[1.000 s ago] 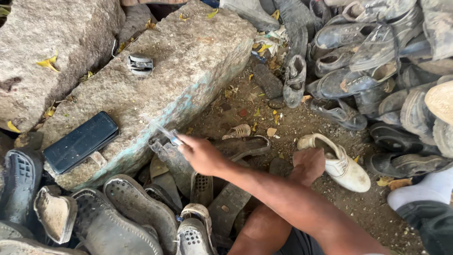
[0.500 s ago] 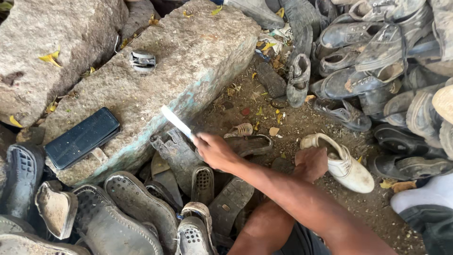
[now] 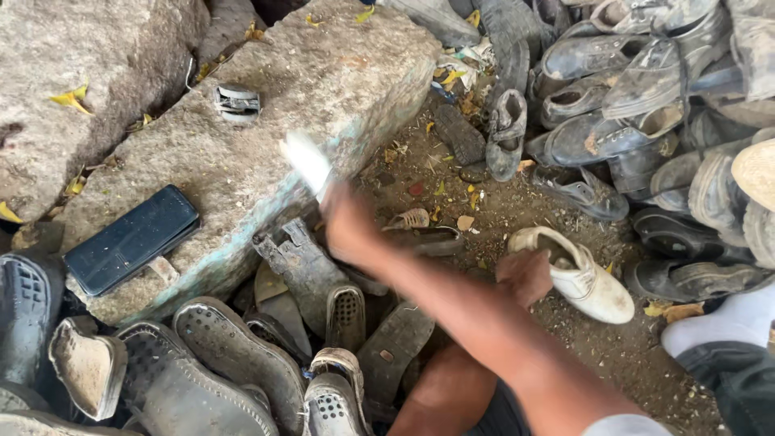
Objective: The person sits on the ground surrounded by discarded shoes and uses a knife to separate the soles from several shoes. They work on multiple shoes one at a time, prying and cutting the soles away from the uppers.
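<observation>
Your right hand [image 3: 349,228] kept a clenched grip on a blade [image 3: 307,162], pale and blurred with motion, its tip slanting up and away from you over the near edge of the stone block [image 3: 323,81]. You held it just in front of that block, above a dark, ragged piece of shoe sole [image 3: 300,260] that leaned against the block's greenish front face. Whether the blade touched the stone or the sole, the blur did not let you tell.

Your left hand [image 3: 526,276] sat to the right of the block, low over the dirt, closed around the heel end of a white shoe [image 3: 583,278] that lay on its side pointing right. The hold looked like a grasp, though the fingers were mostly hidden behind the shoe.

On top of the stone block, toward its left end, lay a dark flat phone [image 3: 131,240], and farther back on the same block sat a small metal clip-like piece [image 3: 237,102]. In front of the block, nearest you, a row of worn grey sandals [image 3: 234,367] lay packed side by side. To the right of the block and beyond it rose a heap of old dark shoes [image 3: 646,97]. Left of the block stood a second, rougher rock [image 3: 81,73] with yellow leaves on it.
</observation>
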